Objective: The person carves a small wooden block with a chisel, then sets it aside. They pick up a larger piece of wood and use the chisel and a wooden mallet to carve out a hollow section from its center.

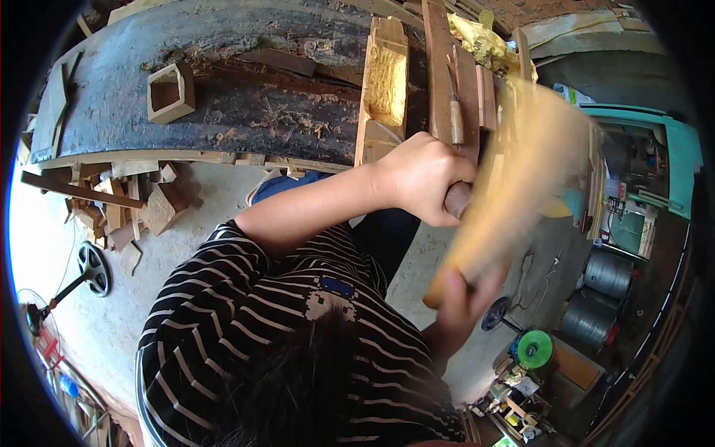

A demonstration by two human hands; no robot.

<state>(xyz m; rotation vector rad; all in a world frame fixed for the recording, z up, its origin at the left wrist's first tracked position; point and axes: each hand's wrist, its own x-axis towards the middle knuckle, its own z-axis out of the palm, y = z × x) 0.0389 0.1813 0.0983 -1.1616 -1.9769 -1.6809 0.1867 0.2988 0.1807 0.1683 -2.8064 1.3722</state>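
My left hand (421, 175) is wrapped around a chisel, whose brown handle end (457, 200) sticks out of the fist on the right. The chisel's thin blade (389, 132) reaches toward the lower end of a wooden block (397, 128) with a rough, pale-yellow hollow cut into it. Gripped at its narrow end in my right hand (468, 302) is a wooden mallet (514, 167), smeared by motion. Its wide part is raised to the upper right and overlaps the bench edge in this view. Another wooden-handled chisel (456, 119) lies right of the block.
A square hollow wooden box (171, 93) sits on the dark, chip-strewn log bench (261, 112). Wood offcuts (119, 205) are heaped on the floor at left. At right are metal cylinders (599, 298), a green reel (535, 349) and a teal frame (681, 160).
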